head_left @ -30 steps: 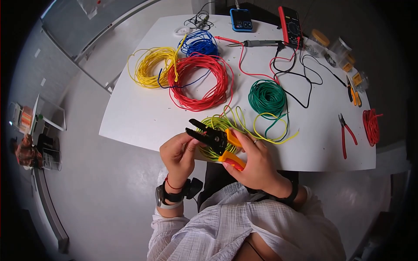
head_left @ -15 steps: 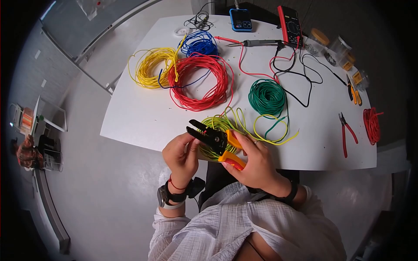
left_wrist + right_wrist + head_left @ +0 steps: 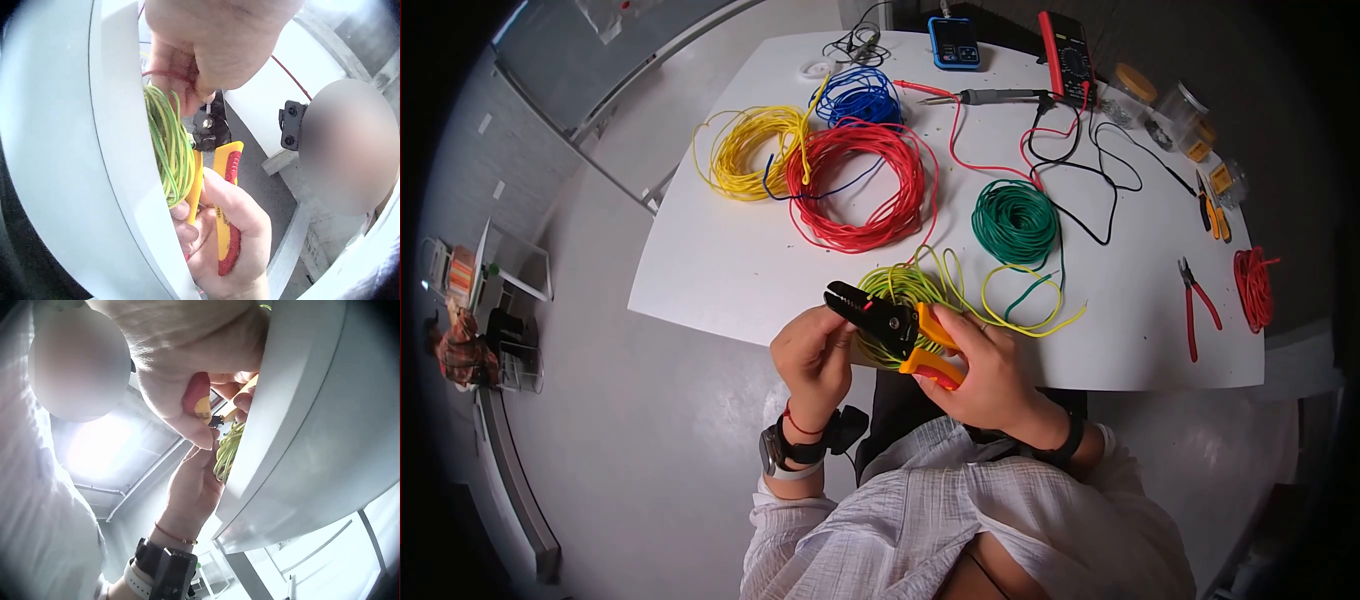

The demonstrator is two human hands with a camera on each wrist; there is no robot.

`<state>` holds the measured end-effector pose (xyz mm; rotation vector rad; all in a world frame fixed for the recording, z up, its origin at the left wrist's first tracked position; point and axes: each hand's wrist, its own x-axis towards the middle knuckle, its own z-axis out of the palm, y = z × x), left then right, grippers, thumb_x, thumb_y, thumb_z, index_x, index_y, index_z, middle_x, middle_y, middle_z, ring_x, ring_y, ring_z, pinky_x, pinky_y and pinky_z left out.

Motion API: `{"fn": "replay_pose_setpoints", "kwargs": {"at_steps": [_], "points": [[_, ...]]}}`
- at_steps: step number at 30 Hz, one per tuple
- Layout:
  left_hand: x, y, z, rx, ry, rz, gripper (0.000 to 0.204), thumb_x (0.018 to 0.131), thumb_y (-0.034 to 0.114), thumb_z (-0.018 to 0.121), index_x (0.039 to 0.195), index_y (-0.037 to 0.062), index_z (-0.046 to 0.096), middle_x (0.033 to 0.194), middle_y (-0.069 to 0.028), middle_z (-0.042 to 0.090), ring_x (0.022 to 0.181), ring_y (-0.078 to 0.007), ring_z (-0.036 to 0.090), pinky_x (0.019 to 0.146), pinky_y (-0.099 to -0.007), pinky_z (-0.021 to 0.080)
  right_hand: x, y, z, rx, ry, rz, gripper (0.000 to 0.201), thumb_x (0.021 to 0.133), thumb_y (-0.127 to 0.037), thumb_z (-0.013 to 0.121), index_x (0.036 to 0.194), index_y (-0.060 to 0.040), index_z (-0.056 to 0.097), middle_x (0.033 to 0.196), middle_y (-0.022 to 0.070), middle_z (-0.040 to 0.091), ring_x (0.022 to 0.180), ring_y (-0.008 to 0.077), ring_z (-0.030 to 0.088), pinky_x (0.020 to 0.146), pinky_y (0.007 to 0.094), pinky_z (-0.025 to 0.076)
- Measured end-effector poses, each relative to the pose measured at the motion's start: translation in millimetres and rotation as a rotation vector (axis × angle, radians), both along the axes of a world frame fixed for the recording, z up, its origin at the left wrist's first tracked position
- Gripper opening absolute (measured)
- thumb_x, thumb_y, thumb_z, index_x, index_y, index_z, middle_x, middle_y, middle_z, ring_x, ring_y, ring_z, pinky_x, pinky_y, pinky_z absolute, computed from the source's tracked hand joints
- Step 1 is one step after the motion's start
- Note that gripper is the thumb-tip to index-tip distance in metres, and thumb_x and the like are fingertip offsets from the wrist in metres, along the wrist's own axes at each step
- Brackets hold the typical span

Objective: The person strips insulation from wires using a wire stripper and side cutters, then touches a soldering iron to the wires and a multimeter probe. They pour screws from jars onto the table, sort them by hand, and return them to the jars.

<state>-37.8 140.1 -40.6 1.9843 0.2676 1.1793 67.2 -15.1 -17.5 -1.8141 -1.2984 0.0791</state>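
Note:
My right hand [image 3: 992, 378] grips the yellow-and-red handles of a wire stripper [image 3: 892, 324]. Its black jaws stand closed, pointing left, with a short bit of red showing at them. Beside the jaws, my left hand [image 3: 812, 362] pinches a thin red wire [image 3: 167, 74] between thumb and fingers; most of that wire is hidden by the hand and tool. Under the tool, at the table's near edge, lies a yellow-green wire coil [image 3: 910, 278], its loose end trailing right. In the left wrist view the right hand's fingers wrap the handles [image 3: 226, 212].
On the white table [image 3: 730, 285] lie red [image 3: 905, 215], yellow [image 3: 735, 165], blue [image 3: 860, 100] and green [image 3: 1012, 222] wire coils. A soldering iron [image 3: 1000, 98] and multimeter [image 3: 1068, 60] sit at the back. Red-handled cutters [image 3: 1200, 310] and another red coil [image 3: 1253, 290] lie at the right.
The wire stripper's jaws were apart in both earlier frames and are now closed at the red wire. My right hand has squeezed the handles slightly; both hands stay nearly in place.

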Motion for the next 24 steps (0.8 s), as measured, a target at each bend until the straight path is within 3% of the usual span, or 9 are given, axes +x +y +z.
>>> {"fn": "replay_pose_setpoints", "kwargs": {"at_steps": [14, 24], "points": [[5.9, -0.4, -0.6, -0.070, -0.048, -0.077, 0.011, 0.075, -0.007, 0.058, 0.084, -0.0020, 0.060, 0.067, -0.0099, 0.061, 0.059, -0.0179, 0.058, 0.056, -0.0239, 0.044, 2.1, -1.3, 1.5, -0.002, 0.142, 0.027, 0.057, 0.068, -0.018, 0.070, 0.113, 0.0057, 0.045, 0.097, 0.0179, 0.058, 0.079, 0.0294, 0.060, 0.067, 0.0332, 0.050], [7.8, -1.6, 3.8, -0.038, -0.086, -0.089, 0.010, 0.078, -0.006, 0.055, 0.085, -0.0019, 0.061, 0.066, -0.0084, 0.061, 0.059, -0.0158, 0.059, 0.056, -0.0232, 0.045, 2.6, -0.4, 1.4, 0.036, 0.059, 0.035, 0.057, 0.068, -0.018, 0.070, 0.113, 0.0057, 0.045, 0.095, 0.0179, 0.058, 0.079, 0.0298, 0.060, 0.066, 0.0335, 0.050]]}}
